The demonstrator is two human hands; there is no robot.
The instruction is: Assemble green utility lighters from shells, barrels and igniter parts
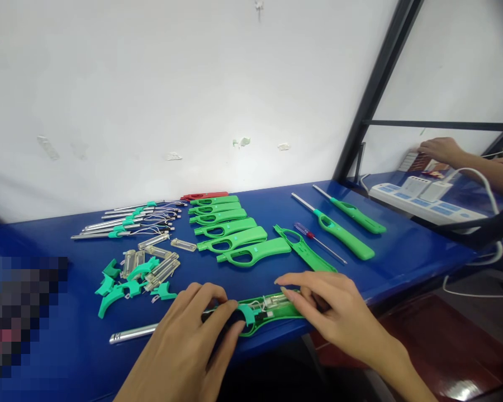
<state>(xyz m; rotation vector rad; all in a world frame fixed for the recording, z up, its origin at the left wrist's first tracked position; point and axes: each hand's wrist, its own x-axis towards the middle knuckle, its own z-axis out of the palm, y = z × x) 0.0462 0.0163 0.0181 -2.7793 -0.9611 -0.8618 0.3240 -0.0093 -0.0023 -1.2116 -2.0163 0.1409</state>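
At the table's front edge lies an opened long-nosed gas lighter, its green half casing (291,311) facing up with the parts showing. My left hand (188,340) is closed around its front part, fingertips at the teal trigger (247,314). The lighter's metal tube (134,333) sticks out to the left of that hand. Inside the casing are thin white wires and a clear fuel tank (276,301). My right hand (335,312) has its thumb and fingers at the tank and the casing's rear end, which it partly hides.
Behind are a row of green casing halves (255,251), a red one (205,196), metal tubes with wires (109,226), clear tanks (163,272) and teal triggers (113,298). Rightward are a screwdriver (318,242), two closed lighters (346,237), a power strip (427,204) and another person's hand (442,151).
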